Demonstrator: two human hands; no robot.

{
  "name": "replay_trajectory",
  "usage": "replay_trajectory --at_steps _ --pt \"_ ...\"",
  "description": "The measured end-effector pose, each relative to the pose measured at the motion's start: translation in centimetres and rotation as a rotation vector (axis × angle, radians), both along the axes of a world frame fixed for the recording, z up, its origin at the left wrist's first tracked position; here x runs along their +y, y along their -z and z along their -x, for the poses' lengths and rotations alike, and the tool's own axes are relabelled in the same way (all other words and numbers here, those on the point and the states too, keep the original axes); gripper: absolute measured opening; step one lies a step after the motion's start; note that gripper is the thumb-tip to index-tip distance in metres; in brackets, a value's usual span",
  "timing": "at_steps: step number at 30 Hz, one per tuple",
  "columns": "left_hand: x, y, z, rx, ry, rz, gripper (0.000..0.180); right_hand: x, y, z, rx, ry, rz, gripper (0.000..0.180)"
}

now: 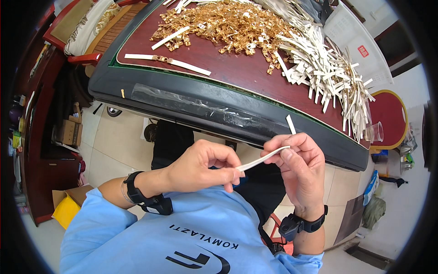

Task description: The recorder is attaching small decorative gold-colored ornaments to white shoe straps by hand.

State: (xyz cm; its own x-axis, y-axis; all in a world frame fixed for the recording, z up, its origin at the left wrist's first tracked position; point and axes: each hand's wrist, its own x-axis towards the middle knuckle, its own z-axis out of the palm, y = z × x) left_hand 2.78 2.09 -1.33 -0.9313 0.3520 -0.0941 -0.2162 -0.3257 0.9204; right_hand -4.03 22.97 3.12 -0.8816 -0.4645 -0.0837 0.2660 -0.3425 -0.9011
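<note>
A narrow white strap [261, 160] runs between my two hands, slightly bowed, in front of the table edge. My left hand [203, 165] pinches its left end between thumb and fingers. My right hand [299, 164] grips the other end, thumb against the fingers. Behind the right fingers a short white strip end [290, 124] sticks up; whether it belongs to the same strap is hidden. On the table ahead lies a white strap with a gold buckle [161, 58] at its middle. Past it rests a single loose white strap [170, 38].
A heap of gold buckles [223, 25] covers the back of the dark red tabletop [228, 66]. Many white straps [319, 68] are piled at its right. A thick black padded edge [191, 102] borders the table. Beyond stand a white plastic crate [353, 41] and a red stool [388, 116].
</note>
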Motion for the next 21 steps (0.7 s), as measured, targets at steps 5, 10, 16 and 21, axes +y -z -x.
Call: replay_trajectory --at_steps 5,10,16,21 --pt "0.3 -1.1 0.5 0.325 -0.086 0.273 0.013 0.8 0.3 0.1 0.122 -0.12 -0.053 0.016" --pt "0.7 -1.0 0.9 0.023 -0.121 -0.087 0.015 -0.8 -1.3 -1.4 0.21 -0.152 -0.331 0.035" --pt "0.8 -1.1 0.6 0.01 -0.121 -0.008 0.014 -0.2 -0.8 -1.1 0.452 -0.249 -0.524 0.05" --pt "0.7 -0.5 0.3 0.259 -0.192 0.166 0.012 -0.3 0.1 -1.1 0.517 -0.217 -0.55 0.047"
